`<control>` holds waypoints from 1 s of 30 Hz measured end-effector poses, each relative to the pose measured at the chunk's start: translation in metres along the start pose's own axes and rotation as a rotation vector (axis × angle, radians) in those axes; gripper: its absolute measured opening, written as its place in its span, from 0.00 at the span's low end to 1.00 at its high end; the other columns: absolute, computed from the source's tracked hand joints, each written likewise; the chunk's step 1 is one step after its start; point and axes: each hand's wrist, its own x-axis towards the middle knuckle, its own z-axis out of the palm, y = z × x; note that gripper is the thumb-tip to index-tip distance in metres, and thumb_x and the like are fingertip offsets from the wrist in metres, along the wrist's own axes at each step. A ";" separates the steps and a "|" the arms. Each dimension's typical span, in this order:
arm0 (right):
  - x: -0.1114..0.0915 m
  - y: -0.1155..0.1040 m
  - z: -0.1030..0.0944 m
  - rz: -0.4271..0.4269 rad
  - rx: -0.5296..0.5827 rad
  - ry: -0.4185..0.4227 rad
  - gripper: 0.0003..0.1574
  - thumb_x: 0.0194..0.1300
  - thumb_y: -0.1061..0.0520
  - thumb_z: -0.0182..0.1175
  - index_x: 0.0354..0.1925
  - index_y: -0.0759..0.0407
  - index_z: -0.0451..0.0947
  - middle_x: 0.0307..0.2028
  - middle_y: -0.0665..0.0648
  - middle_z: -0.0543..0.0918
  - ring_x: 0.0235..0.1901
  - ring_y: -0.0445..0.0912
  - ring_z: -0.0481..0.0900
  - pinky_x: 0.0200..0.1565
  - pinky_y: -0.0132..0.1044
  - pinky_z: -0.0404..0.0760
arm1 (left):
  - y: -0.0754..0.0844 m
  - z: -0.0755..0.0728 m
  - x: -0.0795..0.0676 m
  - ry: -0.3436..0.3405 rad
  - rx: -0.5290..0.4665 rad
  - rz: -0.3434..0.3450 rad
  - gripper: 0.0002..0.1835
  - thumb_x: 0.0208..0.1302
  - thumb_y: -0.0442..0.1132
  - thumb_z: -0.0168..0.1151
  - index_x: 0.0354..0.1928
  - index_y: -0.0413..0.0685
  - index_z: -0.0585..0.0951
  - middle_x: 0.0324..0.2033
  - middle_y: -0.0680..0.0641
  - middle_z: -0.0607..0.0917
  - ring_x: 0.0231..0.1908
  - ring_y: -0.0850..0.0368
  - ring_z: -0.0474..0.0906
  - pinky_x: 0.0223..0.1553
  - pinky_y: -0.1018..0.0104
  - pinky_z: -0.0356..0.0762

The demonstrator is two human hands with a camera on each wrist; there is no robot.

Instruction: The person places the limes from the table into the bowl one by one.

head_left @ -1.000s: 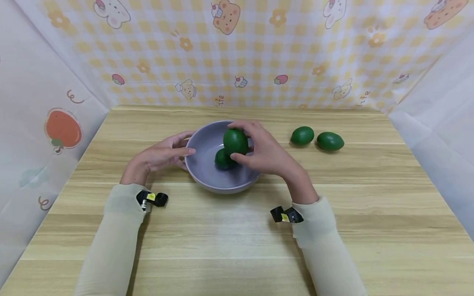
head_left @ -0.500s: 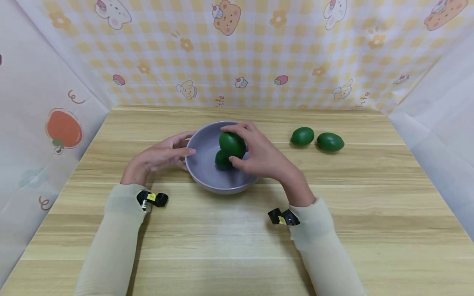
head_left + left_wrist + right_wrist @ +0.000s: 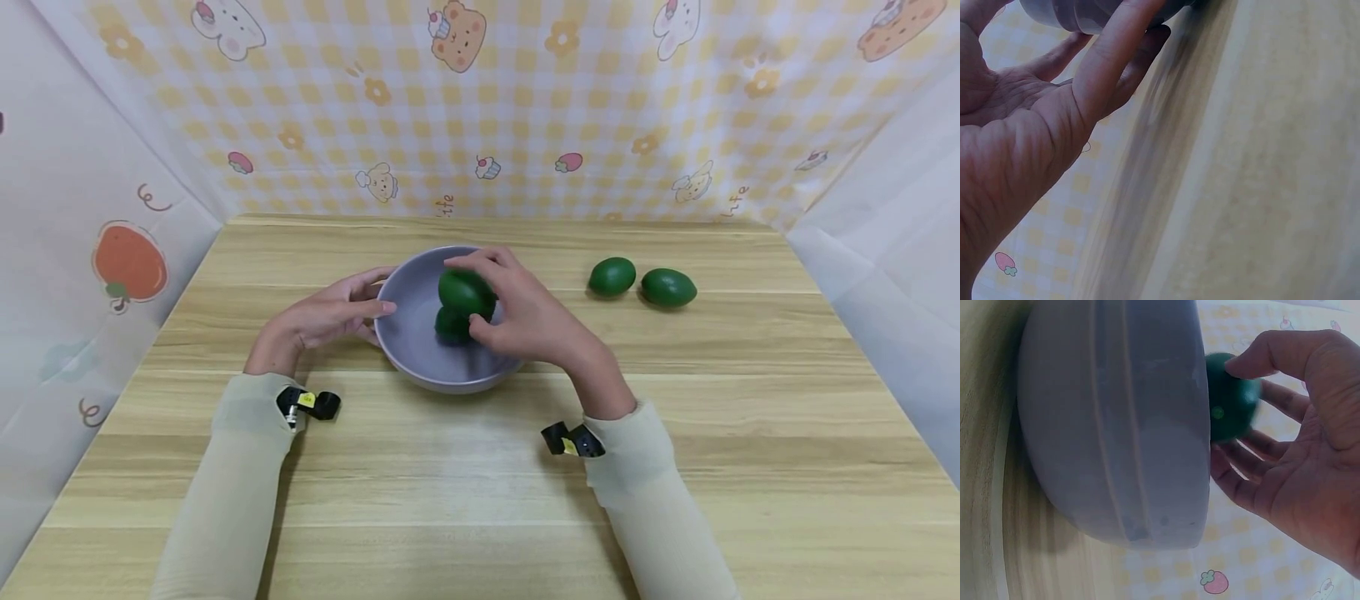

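Observation:
A lilac-grey bowl (image 3: 408,296) stands on the wooden table, and my left hand (image 3: 337,308) holds its left side with the thumb over the rim and the fingers outside. My right hand (image 3: 528,312) reaches over the right rim, gripping a dark green lime (image 3: 463,292) between thumb and fingers. Beneath it another green lime (image 3: 450,325) lies in the bowl, partly covered in the head view. From the right wrist, the held lime (image 3: 1229,400) shows above the rim, its lower part hidden by the bowl wall (image 3: 1160,437).
Two more green limes, a left one (image 3: 612,276) and a right one (image 3: 668,287), lie side by side on the table (image 3: 465,483) to the right of the bowl. A checked cloth (image 3: 525,100) with cartoon prints hangs behind the table's far edge.
My right hand has shifted slightly left and down with its lime, which has tilted over the lime in the bowl. The left hand and bowl stay in place.

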 end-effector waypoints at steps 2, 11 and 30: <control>0.000 -0.001 0.000 0.008 -0.005 0.012 0.39 0.67 0.63 0.64 0.75 0.52 0.71 0.70 0.61 0.70 0.66 0.55 0.73 0.68 0.51 0.80 | 0.000 0.000 0.000 -0.002 -0.003 0.001 0.40 0.79 0.35 0.56 0.85 0.49 0.50 0.76 0.32 0.64 0.57 0.50 0.86 0.51 0.48 0.92; -0.001 0.001 -0.003 0.045 -0.002 0.041 0.35 0.70 0.62 0.61 0.74 0.52 0.72 0.70 0.60 0.72 0.65 0.52 0.73 0.68 0.53 0.80 | 0.000 -0.001 0.000 0.003 0.015 -0.006 0.40 0.79 0.34 0.55 0.86 0.48 0.49 0.79 0.31 0.60 0.59 0.51 0.84 0.52 0.48 0.92; -0.002 0.006 -0.007 0.081 -0.033 0.046 0.29 0.74 0.57 0.63 0.70 0.54 0.75 0.70 0.61 0.73 0.66 0.54 0.75 0.67 0.54 0.82 | 0.000 -0.001 0.000 0.006 0.023 0.000 0.40 0.78 0.35 0.55 0.85 0.47 0.50 0.79 0.30 0.61 0.58 0.50 0.85 0.52 0.48 0.92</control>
